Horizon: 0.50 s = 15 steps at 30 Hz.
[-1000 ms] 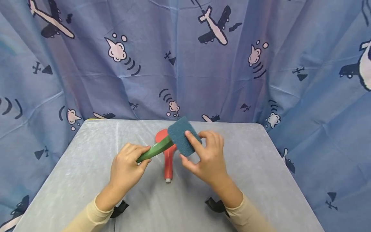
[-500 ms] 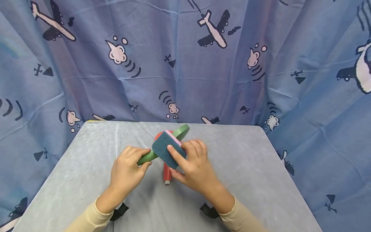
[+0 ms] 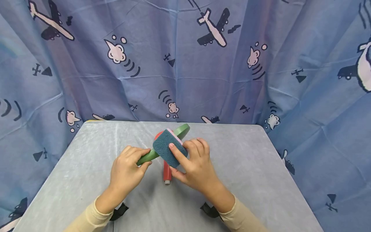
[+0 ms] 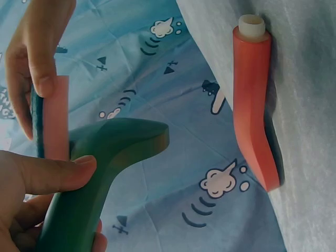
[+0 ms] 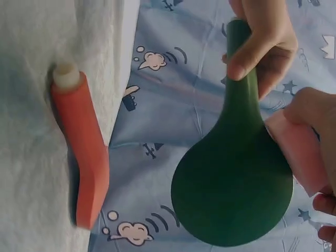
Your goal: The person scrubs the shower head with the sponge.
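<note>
My left hand (image 3: 127, 169) grips the handle of a green shower head (image 3: 182, 131), held above the table with its round head toward the upper right. My right hand (image 3: 195, 164) holds a sponge (image 3: 167, 149) with a dark teal scouring side and a pink foam side. In the right wrist view the pink foam of the sponge (image 5: 298, 152) lies against the side of the green shower head (image 5: 231, 189), where handle and head meet. A red shower head (image 3: 167, 172) with a white threaded end lies on the table below, partly hidden by the sponge.
A grey-covered table (image 3: 246, 167) spreads beneath both hands. Blue curtains (image 3: 150, 64) printed with airplanes hang behind it and along the sides. Black straps (image 3: 119, 211) sit at both wrists.
My right hand has drawn the sponge left and down toward the handle, uncovering the green round head. Over the last half second it shifts only slightly. The left hand stays in place.
</note>
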Motion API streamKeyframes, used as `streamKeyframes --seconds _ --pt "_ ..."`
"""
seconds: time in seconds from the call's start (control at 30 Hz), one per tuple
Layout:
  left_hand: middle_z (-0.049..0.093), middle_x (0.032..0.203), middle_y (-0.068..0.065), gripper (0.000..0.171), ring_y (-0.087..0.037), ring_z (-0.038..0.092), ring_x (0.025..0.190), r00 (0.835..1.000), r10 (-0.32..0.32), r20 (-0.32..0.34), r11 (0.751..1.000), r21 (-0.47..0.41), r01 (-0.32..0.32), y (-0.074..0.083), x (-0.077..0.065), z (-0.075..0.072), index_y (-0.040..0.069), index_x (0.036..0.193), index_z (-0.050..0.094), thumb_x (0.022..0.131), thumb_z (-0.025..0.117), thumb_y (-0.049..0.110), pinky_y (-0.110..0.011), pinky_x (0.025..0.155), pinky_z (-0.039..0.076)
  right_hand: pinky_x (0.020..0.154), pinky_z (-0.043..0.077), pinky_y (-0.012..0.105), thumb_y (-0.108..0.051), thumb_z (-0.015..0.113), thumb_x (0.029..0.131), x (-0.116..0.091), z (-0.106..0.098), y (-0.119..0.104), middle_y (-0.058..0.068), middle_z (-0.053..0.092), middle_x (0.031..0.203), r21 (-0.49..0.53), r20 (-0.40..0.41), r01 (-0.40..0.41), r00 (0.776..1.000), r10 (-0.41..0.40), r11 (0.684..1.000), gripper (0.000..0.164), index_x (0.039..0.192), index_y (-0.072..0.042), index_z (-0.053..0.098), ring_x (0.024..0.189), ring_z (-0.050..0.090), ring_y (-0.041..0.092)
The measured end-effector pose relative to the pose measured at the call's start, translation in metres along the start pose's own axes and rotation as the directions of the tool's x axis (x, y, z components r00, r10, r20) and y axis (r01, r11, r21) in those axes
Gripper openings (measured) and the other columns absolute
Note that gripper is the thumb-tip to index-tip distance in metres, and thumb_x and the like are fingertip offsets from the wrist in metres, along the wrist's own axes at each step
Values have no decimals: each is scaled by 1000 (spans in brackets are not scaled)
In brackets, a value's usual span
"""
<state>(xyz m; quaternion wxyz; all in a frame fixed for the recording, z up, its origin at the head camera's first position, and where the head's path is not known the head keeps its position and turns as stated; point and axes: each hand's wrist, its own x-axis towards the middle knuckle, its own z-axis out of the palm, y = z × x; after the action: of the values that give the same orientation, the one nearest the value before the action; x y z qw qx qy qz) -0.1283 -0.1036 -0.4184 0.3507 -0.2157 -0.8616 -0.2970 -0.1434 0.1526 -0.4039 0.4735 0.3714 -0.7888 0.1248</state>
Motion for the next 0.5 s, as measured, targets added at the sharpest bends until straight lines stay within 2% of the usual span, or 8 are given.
streamKeyframes --seconds 0.03,0.1,0.2,0.27,0.33,0.43,0.5 --pt "76 92 2 47 -15 62 82 1000 0 1 1000 -2 0 1 0 0 9 107 80 63 95 3 -34 66 54 94 40 58 -39 76 78 0 -1 1 18 56 105 2 -2 -8 1000 8 1000 65 137 -13 66 100 53 38" --pt "76 92 2 46 -15 62 82 1000 -1 -4 1000 -19 1 2 0 -1 9 108 80 64 94 3 -35 65 54 93 39 58 -38 74 78 0 -5 8 19 56 106 6 -17 -87 996 87 996 64 137 -15 66 100 52 38" --pt "76 91 2 46 -16 62 82 1000 2 -12 999 -34 -3 2 1 -1 8 108 80 65 94 3 -34 64 53 90 36 57 -38 73 79 0 -11 22 21 55 108 32 -45 -258 965 259 966 62 136 -15 67 99 50 40" --pt "76 91 2 45 -16 62 82 1000 11 -17 999 -34 -11 2 1 -2 8 108 80 65 94 3 -34 64 52 88 35 57 -38 73 80 0 -14 27 22 55 108 54 -54 -320 945 323 946 61 136 -14 67 98 48 40" --pt "76 92 2 45 -16 62 82 1000 16 -16 999 -31 -17 2 1 -2 8 108 80 65 94 3 -33 64 52 88 35 57 -39 74 80 0 -13 26 22 55 108 87 -55 -310 948 315 947 62 136 -13 67 99 48 40" --pt "76 93 2 44 -15 62 83 1000 18 -9 999 -33 -19 1 1 -3 9 108 80 66 93 4 -33 65 52 90 36 57 -41 72 82 1 -10 17 20 55 107 116 -49 -206 976 213 972 60 135 -13 67 98 50 38" --pt "76 93 2 44 -16 62 84 1000 20 -5 999 -42 -20 1 2 -3 9 109 79 67 93 4 -33 66 53 91 37 58 -42 71 82 2 -9 15 20 56 107 118 -49 -158 985 165 980 60 135 -13 67 99 51 38"
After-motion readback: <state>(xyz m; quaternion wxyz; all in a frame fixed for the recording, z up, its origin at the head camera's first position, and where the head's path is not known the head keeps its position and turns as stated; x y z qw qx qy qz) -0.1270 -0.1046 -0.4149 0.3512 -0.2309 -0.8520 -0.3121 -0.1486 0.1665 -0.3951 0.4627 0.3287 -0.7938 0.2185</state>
